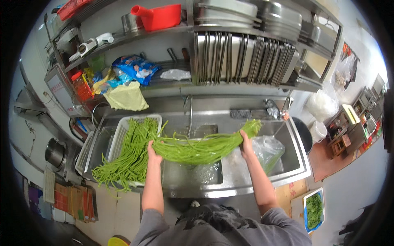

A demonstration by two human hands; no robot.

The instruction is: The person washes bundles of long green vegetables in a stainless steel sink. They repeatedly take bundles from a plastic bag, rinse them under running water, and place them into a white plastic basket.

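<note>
A long bundle of green yardlong beans (pixel 197 151) stretches between my two hands above the middle sink basin (pixel 217 176). My left hand (pixel 154 152) is closed round the bundle's left end, right beside the other beans. My right hand (pixel 246 144) grips it near the right end, where the tips fan out past my fingers. More long beans (pixel 131 153) lie heaped in a white plastic basket (pixel 116 139) on the left, some hanging over its near side toward the sink's front edge. Right of my right hand, a clear plastic bag (pixel 269 149) with something green inside lies in the right basin.
Faucets (pixel 188 110) rise along the sink's back. Above it, metal shelves hold upright trays (pixel 242 57), a red plastic dipper (pixel 160 17) and a hanging yellow cloth (pixel 127 96). A foam box of leafy greens (pixel 314 211) stands on the floor at the right, a dark bin (pixel 303 133) beside the sink.
</note>
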